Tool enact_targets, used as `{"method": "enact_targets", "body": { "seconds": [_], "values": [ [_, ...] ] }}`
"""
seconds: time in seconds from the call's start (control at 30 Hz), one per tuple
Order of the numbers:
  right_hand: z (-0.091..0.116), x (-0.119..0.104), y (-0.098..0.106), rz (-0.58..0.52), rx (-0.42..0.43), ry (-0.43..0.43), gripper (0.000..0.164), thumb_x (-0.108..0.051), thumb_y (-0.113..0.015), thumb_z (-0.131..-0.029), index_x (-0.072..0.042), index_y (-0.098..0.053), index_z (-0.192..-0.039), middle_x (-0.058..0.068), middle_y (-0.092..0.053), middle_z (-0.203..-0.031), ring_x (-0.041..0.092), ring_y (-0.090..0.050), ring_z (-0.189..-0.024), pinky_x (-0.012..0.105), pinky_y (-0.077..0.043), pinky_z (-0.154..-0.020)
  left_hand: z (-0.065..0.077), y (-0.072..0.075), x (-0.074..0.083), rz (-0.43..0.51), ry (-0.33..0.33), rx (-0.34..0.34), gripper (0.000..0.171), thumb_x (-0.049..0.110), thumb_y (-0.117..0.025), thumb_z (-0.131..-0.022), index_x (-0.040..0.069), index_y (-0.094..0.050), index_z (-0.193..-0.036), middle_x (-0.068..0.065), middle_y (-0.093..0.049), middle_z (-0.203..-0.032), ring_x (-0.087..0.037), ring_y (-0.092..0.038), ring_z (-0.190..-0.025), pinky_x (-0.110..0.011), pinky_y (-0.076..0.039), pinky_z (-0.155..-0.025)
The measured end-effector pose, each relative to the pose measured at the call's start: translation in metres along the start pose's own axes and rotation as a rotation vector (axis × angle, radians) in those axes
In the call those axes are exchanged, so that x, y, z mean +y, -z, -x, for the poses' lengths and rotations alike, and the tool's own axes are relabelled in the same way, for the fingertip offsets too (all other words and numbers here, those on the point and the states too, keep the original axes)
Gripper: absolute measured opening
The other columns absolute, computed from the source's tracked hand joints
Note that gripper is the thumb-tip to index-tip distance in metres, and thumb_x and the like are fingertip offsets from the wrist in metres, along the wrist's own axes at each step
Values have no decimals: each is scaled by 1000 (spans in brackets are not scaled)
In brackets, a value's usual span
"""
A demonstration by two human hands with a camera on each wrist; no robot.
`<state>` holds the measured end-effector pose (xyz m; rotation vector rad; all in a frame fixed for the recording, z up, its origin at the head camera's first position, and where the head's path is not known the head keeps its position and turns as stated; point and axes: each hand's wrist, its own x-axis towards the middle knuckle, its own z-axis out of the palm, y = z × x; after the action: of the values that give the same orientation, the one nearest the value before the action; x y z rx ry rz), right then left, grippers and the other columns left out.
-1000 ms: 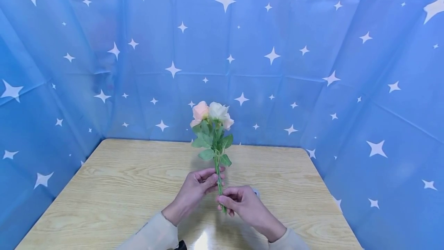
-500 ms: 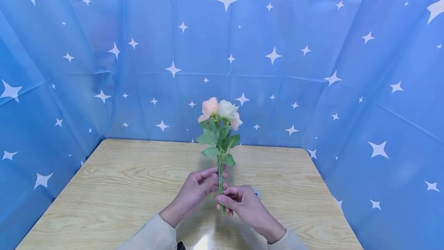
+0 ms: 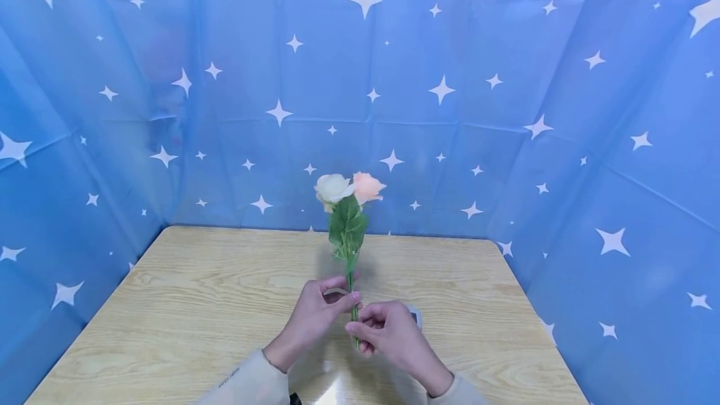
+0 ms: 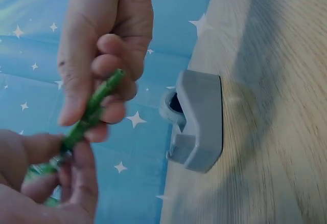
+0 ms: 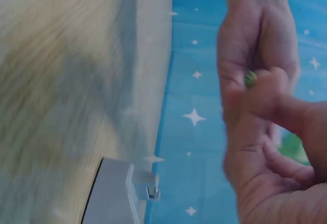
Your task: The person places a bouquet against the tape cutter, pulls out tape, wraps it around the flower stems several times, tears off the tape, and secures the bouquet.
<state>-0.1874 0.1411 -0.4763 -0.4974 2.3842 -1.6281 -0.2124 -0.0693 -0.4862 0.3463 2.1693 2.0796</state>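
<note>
A small bunch of roses stands nearly upright between both hands, blooms away from me. In the head view a white rose [image 3: 333,188] is at left and a peach rose [image 3: 367,187] at right, above green leaves [image 3: 347,224]. My left hand [image 3: 317,312] pinches the green stems [image 3: 350,281] below the leaves, thumb in front and fingers behind. Lower down, close to the cut ends, my right hand [image 3: 394,335] holds them between thumb and fingers. In the left wrist view the stem end [image 4: 110,83] pokes out past the right hand [image 4: 104,35]; a shiny spot shows by the left fingertips.
A grey tape dispenser [image 4: 202,119] stands on the wood-grain table [image 3: 214,305], mostly hidden behind my right hand in the head view. Blue cloth [image 3: 360,80] with white stars hangs at the back and both sides.
The roses have been turned about their stems: white is now at left and peach at right, with the leaves facing differently. My left thumb has shifted across the stems.
</note>
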Motion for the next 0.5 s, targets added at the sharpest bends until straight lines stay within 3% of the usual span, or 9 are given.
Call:
{"method": "enact_targets", "body": {
  "seconds": [0.1, 0.27, 0.5],
  "values": [
    [2, 3, 3, 33, -10, 3, 19, -21, -87, -108, -2, -85, -110, 17, -86, -94, 24, -82, -68, 28, -70, -63, -1, 8, -6, -109, 29, 56, 41, 16, -84, -108, -8, -76, -141, -19, -82, -132, -32, -89, -110, -40, -73, -101],
    [11, 8, 15, 53, -6, -4, 24, -18, -83, -110, 4, -83, -120, 19, -85, -110, 36, -85, -75, 32, -72, -66, -6, 30, -25, -351, 97, 164, 58, 15, -90, -103, -11, -69, -151, -9, -82, -116, -19, -85, -95, -29, -68, -73],
    [15, 11, 32, 37, 15, -15, 27, -19, -81, -112, 5, -82, -125, 23, -85, -116, 29, -83, -77, 41, -74, -71, -14, 48, -45, -562, 115, 136, 41, 12, -94, -99, -4, -79, -134, -2, -76, -95, -12, -70, -80, -24, -56, -61]
  ]
}}
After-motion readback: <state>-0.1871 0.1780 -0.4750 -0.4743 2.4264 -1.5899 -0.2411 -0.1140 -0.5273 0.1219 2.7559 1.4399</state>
